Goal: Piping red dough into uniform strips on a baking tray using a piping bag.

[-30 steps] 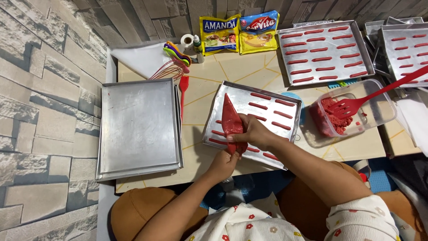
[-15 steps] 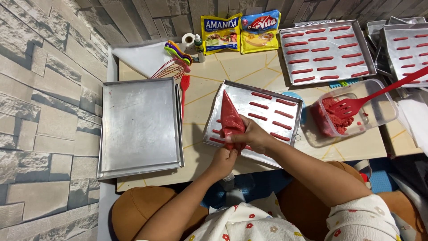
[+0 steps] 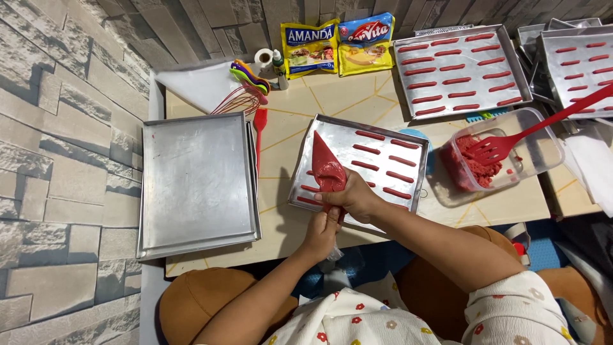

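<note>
A red-filled piping bag (image 3: 325, 163) points away from me over a metal baking tray (image 3: 332, 128) lined with short red strips. My right hand (image 3: 351, 197) squeezes the bag's thick lower part. My left hand (image 3: 322, 233) grips the twisted clear tail just below it, at the tray's near edge. The bag's tip rests near the tray's far left corner. Several red strips (image 3: 383, 160) fill the tray's right side.
An empty stack of metal trays (image 3: 195, 182) lies to the left. A clear tub (image 3: 543, 150) of red batter holds a red slotted spatula (image 3: 511, 140) on the right. Two filled trays (image 3: 460, 67) sit at the back right, two yellow packets (image 3: 338, 45) and whisks (image 3: 246, 89) at the back.
Both hands and the bag have shifted slightly toward the tray's near edge; the grip is unchanged.
</note>
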